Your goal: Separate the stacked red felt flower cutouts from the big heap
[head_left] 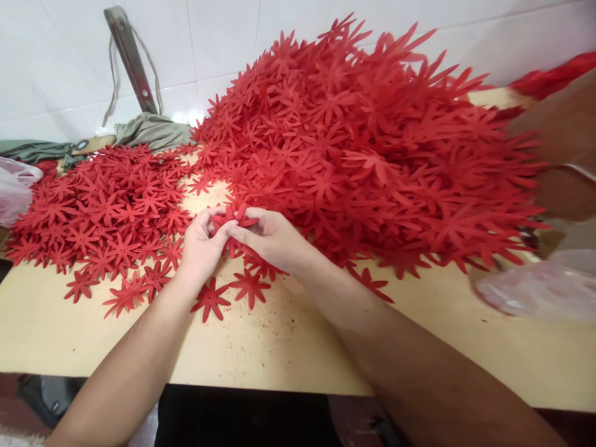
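Note:
Between my two hands, just above the table, I hold a red flower-shaped cutout (238, 217) with several narrow petals. My left hand (203, 243) grips its left side, thumb pressed near the middle. From the right, my right hand (272, 239) pinches it, and the two thumb tips meet. Whether the piece is a single layer or several is hidden by the fingers. Loose red flower cutouts (211, 299) lie on the table just below my hands. A large heap of them (326, 143) rises behind and to the right, and a lower heap (102, 211) spreads to the left.
The pale yellow table (261, 366) carries small red specks near its front edge. A metal bar (130, 59) leans at the tiled wall, with a grey-green cloth (149, 135) at its foot. Plastic bags lie at the left (16, 189) and right (542, 288).

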A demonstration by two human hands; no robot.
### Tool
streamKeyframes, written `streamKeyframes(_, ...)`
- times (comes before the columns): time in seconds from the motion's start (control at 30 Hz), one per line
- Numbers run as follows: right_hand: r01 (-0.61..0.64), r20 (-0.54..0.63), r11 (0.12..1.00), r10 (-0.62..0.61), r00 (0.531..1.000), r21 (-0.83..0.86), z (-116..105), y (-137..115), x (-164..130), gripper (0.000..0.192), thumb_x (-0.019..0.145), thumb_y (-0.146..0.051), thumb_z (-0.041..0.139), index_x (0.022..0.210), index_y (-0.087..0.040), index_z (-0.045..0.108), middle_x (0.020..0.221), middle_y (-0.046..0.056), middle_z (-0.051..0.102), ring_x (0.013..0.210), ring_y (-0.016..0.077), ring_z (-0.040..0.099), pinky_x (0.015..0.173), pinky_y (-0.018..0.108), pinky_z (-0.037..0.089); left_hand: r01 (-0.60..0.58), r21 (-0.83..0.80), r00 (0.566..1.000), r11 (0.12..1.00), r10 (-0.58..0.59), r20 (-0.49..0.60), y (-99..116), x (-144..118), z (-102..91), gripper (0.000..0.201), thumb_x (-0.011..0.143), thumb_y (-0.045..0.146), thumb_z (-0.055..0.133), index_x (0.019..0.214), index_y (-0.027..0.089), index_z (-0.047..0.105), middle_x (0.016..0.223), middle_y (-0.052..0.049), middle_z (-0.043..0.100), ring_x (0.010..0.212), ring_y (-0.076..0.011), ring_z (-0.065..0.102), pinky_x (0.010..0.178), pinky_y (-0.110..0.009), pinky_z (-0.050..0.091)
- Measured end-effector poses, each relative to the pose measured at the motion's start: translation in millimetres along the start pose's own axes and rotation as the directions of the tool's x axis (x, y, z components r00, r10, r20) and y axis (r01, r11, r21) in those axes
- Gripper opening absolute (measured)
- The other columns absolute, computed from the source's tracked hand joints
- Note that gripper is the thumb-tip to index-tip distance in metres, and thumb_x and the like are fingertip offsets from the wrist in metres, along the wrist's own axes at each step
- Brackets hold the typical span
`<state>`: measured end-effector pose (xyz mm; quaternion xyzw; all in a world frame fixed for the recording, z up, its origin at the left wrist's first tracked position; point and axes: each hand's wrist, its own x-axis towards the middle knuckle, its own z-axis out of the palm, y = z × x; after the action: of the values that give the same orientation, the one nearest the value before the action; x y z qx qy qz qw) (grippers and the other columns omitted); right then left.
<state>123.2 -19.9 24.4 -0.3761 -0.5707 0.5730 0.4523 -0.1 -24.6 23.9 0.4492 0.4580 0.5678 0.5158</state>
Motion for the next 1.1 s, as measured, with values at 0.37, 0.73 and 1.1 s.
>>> streamKeyframes(0.37, 0.14, -0.206, 0.984, -0.161, 0.965, -0.113, -8, 1, 3, 0.016, 0.077, -0.027, 0.056, 0.084, -0.017, 0.065, 0.076, 0.001, 0.065, 0.072, 0.0132, 0.059, 0.076, 0.031, 0.05, 0.01, -0.045, 0.994, 0.999, -0.005, 0.109, 1, 1, -2.6, 0.047, 0.059, 0.02, 0.076, 0.102, 0.017, 0.057, 0.053, 0.009, 0.053, 0.05, -0.0048, 0.049, 0.056, -0.018, 0.039)
streamKeyframes(0.73, 0.078, -0.386, 0.995, -0.098, 0.917, -0.069, -24, -12, 8, 0.015, 0.075, -0.024, 0.061, 0.063, -0.02, 0.053, 0.055, -0.002, 0.054, 0.047, 0.0077, 0.046, 0.048, 0.024, 0.041, 0.053, -0.005, 0.997, 0.999, -0.053, 0.048, 0, 4, -4.1, 0.038, 0.06, 0.013, 0.072, 0.096, 0.016, 0.06, 0.051, 0.009, 0.052, 0.047, -0.0029, 0.047, 0.053, -0.016, 0.038)
streamKeyframes(1.1, 0.056, -0.323, 0.995, -0.082, 0.943, -0.088, -23, -12, 5, 0.041, 0.077, -0.043, 0.061, 0.051, -0.019, 0.04, 0.046, -0.005, 0.036, 0.042, 0.0051, 0.031, 0.043, 0.024, 0.027, 0.061, 0.015, 0.998, 0.998, -0.061, -0.004, -2, 4, -4.0, 0.034, 0.065, 0.014, 0.069, 0.097, 0.017, 0.059, 0.055, 0.007, 0.055, 0.049, -0.0039, 0.051, 0.054, -0.016, 0.042)
